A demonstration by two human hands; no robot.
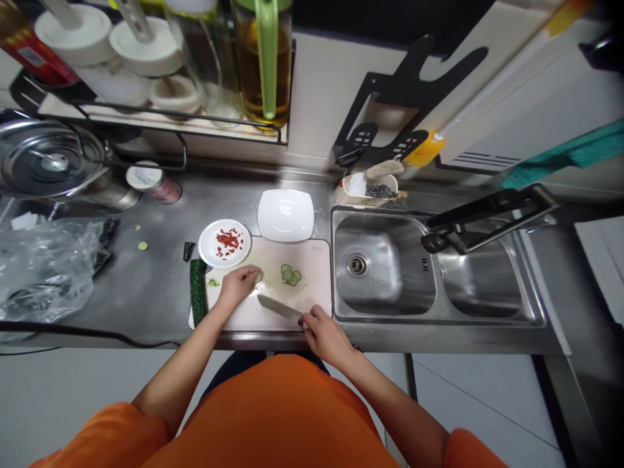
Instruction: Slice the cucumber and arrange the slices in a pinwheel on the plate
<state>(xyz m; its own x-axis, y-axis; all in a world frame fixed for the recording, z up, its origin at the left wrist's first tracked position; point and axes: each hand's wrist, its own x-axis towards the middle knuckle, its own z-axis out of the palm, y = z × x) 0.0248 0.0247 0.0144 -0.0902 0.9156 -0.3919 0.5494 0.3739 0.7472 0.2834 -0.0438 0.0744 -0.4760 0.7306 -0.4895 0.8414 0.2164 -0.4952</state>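
Note:
A pale cutting board [312,260] lies on the steel counter just left of the sink. My left hand [238,283] rests on the board with its fingers curled over a cucumber piece that is mostly hidden. My right hand [322,333] grips the handle of a knife [279,307], whose blade points left toward the left hand. Several thin cucumber slices [290,275] sit in a small pile on the board. A long dark green cucumber [197,292] lies along the board's left edge.
A round plate of chopped red chilli [225,243] and a square white plate [285,214] sit behind the board. A double steel sink [390,266] with a tap lies to the right. A crumpled plastic bag [43,266] and a pot lid [49,159] are at left.

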